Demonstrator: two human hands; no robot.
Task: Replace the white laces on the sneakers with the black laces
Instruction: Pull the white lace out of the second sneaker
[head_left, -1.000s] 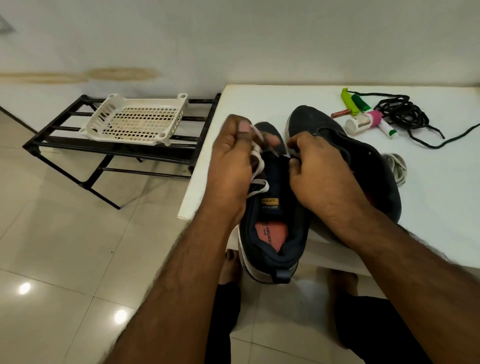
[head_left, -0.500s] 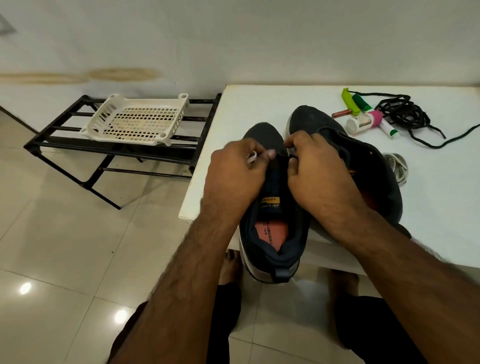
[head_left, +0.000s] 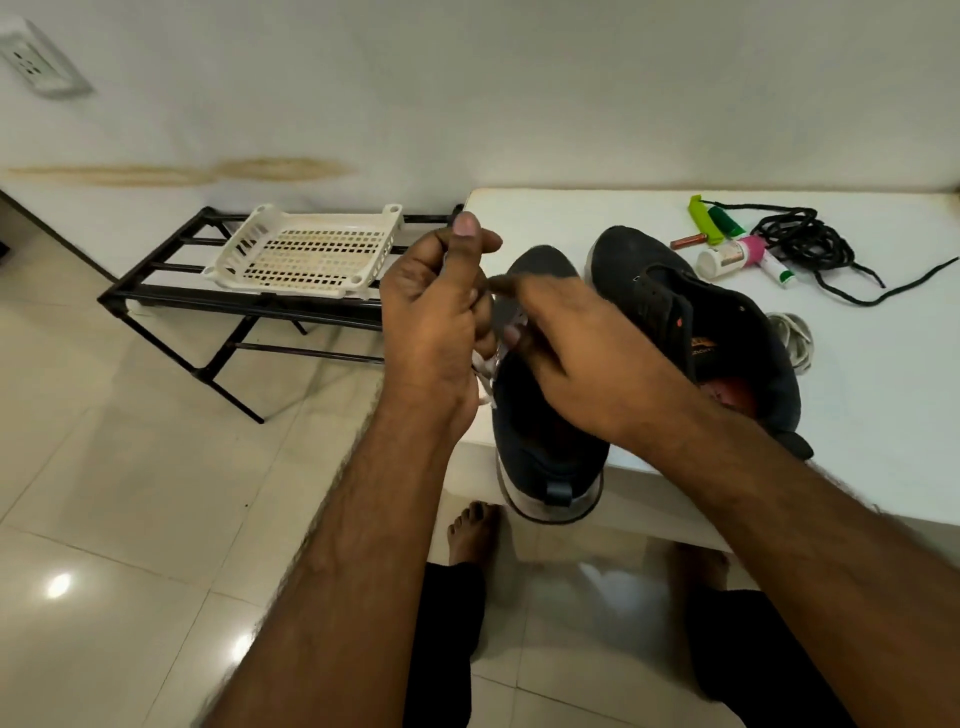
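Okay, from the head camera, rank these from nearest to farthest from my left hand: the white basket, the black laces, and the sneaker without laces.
Measured from the left hand:
1. White basket, just to its left on the black rack.
2. Sneaker without laces, to the right on the table, beyond the sneaker being unlaced.
3. Black laces, far right, at the table's back.

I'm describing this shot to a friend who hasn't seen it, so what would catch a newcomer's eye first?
First, the two hands in the middle: the left hand grips a white lace pulled up from the near dark sneaker, whose heel overhangs the white table, while the right hand works at its eyelets. Next, the second sneaker just beyond, with the black laces tangled at the table's far right. On the left, a white basket sits on a black rack.
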